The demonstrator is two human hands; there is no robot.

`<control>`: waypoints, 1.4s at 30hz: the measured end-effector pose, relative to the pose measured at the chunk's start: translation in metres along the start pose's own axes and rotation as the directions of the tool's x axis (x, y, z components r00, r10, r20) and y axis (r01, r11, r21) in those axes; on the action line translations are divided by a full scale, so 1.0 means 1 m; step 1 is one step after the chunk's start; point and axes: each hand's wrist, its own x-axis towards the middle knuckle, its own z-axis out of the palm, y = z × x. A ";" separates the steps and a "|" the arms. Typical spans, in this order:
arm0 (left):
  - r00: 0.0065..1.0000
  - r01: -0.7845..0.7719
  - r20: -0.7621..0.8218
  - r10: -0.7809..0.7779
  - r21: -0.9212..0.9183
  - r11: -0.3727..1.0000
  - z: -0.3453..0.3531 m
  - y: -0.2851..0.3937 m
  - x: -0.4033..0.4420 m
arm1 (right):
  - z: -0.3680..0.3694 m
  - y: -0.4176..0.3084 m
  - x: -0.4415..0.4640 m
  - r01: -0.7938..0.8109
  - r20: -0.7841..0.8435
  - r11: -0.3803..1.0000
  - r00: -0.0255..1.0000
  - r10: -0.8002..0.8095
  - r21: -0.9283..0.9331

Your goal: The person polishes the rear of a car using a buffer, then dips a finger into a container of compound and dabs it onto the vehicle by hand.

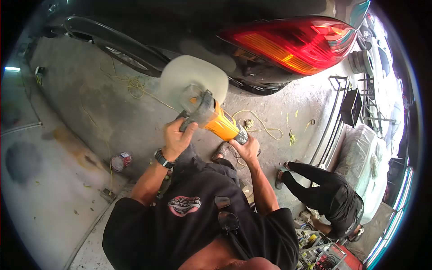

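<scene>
In front of my body I hold a yellow and black power polisher (220, 125) tilted up toward the dark car. Its broad white pad (198, 74) faces the car's lower side and looks smeared at the edges. I cannot tell whether the pad touches the paint. My left hand (177, 138), with a watch on the wrist, is closed around the black side handle near the tool's head. The rear end of the body sits in my right hand (247, 148). Beyond the pad are the dark car body (198, 33) and its red and orange tail light (297, 45).
A yellow cord (267, 128) loops over the concrete floor (135, 103). A can (121, 161) stands at left near a pale panel (58, 193). At right a person in black (333, 198) bends beside a plastic-covered object (362, 157). Metal racks (326, 121) stand behind.
</scene>
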 end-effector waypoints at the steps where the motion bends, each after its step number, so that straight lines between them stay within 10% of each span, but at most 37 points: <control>1: 1.000 -0.013 0.000 0.013 -0.012 1.000 0.007 0.002 -0.003 | -0.003 0.008 -0.001 -0.003 -0.006 1.000 1.000 0.003 -0.009; 15: 0.995 0.003 0.103 -0.008 0.049 0.999 0.142 0.071 -0.053 | -0.085 0.148 -0.010 0.083 -0.077 0.992 0.994 -0.076 0.096; 25: 0.944 -0.323 0.017 0.329 0.239 0.916 0.140 0.113 -0.052 | -0.111 0.139 0.015 0.275 -0.218 0.943 0.948 -0.232 0.189; 35: 0.998 0.058 0.014 -0.060 0.101 0.993 0.165 0.073 -0.064 | -0.076 0.176 0.014 0.128 -0.029 0.988 0.992 -0.126 0.089; 42: 0.988 -0.155 0.021 0.153 0.142 0.978 0.146 0.101 -0.058 | -0.103 0.151 0.006 0.215 -0.153 0.947 0.971 -0.182 0.237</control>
